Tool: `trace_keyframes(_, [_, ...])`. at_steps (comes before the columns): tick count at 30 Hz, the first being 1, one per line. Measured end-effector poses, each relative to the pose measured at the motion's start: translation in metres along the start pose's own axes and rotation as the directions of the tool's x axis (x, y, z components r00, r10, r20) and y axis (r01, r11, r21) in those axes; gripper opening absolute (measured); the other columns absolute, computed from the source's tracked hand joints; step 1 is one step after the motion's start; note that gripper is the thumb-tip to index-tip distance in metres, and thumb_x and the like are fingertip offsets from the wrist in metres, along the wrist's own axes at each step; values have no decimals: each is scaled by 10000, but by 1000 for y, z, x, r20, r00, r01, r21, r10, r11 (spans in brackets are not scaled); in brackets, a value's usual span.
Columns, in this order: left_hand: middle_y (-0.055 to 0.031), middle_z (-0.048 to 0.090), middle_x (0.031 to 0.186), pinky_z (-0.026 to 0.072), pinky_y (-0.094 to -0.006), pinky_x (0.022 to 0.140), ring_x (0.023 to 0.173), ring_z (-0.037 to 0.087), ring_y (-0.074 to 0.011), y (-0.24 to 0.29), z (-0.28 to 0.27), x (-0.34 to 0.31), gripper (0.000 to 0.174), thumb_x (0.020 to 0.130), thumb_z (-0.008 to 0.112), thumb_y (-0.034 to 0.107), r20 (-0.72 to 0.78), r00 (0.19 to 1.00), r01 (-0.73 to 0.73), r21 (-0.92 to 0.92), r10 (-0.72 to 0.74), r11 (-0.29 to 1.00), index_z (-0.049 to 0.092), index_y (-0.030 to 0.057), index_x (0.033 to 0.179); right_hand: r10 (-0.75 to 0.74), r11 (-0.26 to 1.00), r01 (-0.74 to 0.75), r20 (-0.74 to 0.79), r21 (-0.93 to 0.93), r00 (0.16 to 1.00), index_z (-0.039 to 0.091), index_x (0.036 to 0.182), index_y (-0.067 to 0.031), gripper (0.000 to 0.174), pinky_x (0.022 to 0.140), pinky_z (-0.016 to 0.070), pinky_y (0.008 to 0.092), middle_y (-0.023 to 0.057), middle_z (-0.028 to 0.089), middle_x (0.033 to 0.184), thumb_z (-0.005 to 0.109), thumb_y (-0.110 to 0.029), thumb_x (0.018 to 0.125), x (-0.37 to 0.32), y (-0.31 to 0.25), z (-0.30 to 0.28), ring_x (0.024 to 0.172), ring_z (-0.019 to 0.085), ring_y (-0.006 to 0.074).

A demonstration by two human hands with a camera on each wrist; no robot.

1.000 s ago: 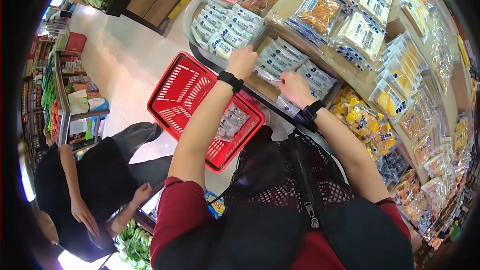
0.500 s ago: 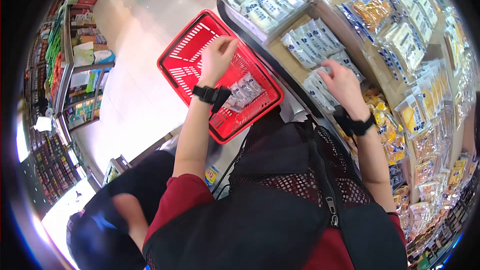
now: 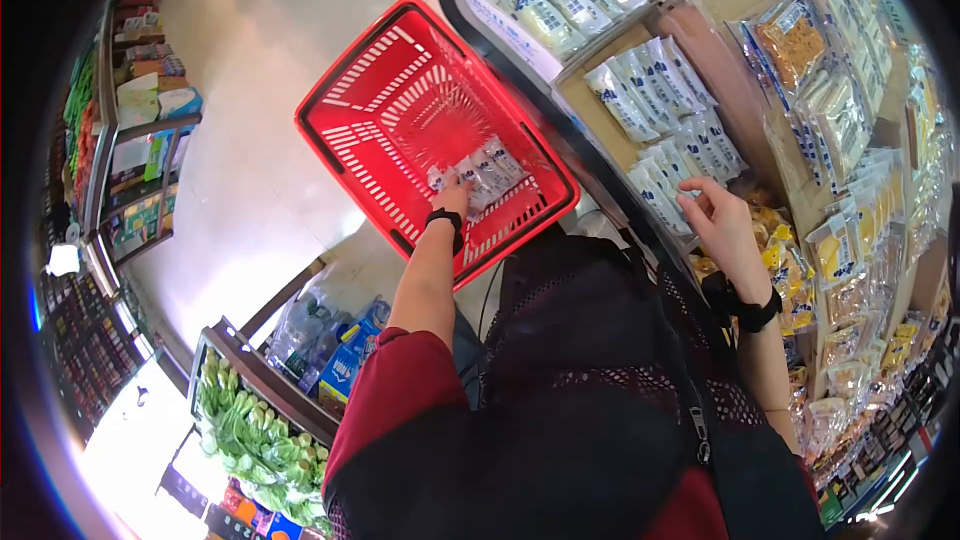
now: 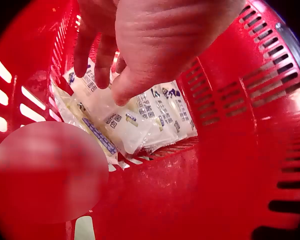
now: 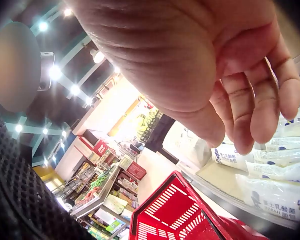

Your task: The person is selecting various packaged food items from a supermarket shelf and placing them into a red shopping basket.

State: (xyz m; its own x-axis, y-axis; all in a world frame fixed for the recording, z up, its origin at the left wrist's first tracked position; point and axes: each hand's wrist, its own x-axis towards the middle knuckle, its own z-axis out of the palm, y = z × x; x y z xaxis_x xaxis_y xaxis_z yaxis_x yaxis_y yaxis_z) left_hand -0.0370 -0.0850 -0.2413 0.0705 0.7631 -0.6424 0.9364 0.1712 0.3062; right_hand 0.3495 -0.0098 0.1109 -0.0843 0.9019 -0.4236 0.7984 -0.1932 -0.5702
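My left hand [image 3: 452, 198] is down inside the red shopping basket [image 3: 345, 80], its fingertips right at several white bread packets with blue print [image 4: 135, 117]. In the left wrist view, thumb and fingers [image 4: 104, 62] stand apart and extend downward over the packets, with none plainly pinched. Over the front edge of the bread display, my right hand [image 3: 722, 225] hovers beside rows of similar white bread packets [image 3: 655, 195]. Its fingers [image 5: 262, 107] hang loosely bent, and nothing shows between them and the thumb.
Beyond the cardboard-lined bins [image 3: 720, 20] stand more packaged breads [image 3: 845, 250] and yellow-wrapped packs [image 3: 785, 270]. The display's dark edge [image 3: 600, 180] runs close along the basket. Leafy greens [image 3: 255, 430] and a blue carton [image 3: 345, 365] sit at lower left.
My left hand has moved from the display over to the basket and down into it. My right hand stays by the white packets. A person at the left has gone out of view.
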Motion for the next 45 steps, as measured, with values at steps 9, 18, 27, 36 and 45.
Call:
trace_keyframes(9, [-121,575,1116,495,-453,794,929,620,-320,-26,26,42,242,831,489,183,-51,994,-61,438,93,897,682,75,928,-15,997,14,-18,-71,1000,610,955,-47,203,581,459,378,134,615,680,607,-210,834,3,8,1,616,598,290])
trace_keyframes(18, [-109,584,878,491,-384,666,775,608,-271,45,-124,-41,115,823,600,154,-440,896,-116,-103,59,988,644,53,856,-138,990,138,24,25,990,602,959,-48,204,639,472,384,133,624,745,606,-203,825,14,-2,7,697,610,295])
trace_keyframes(27, [-96,627,910,503,-287,679,781,621,-203,225,-284,-132,114,770,651,-4,-702,568,-707,-150,429,691,639,14,882,-576,804,589,-135,82,806,486,1182,-52,485,825,457,392,129,517,1123,667,-218,764,25,-68,18,1020,532,307])
trace_keyframes(36, [-129,601,983,499,-307,720,841,616,-259,312,-292,-122,196,757,651,-11,-586,418,-873,-48,694,485,632,15,951,-356,848,432,-274,306,893,586,1054,-48,332,730,498,380,147,625,962,640,-174,751,36,-38,3,828,609,338])
trace_keyframes(45, [-45,607,978,454,-246,735,870,542,-80,272,-273,-92,337,917,563,211,-161,892,-334,-864,422,377,523,15,1189,-101,151,-87,103,985,989,540,1116,19,317,771,522,319,134,624,1060,541,-235,925,28,-4,-10,924,639,227])
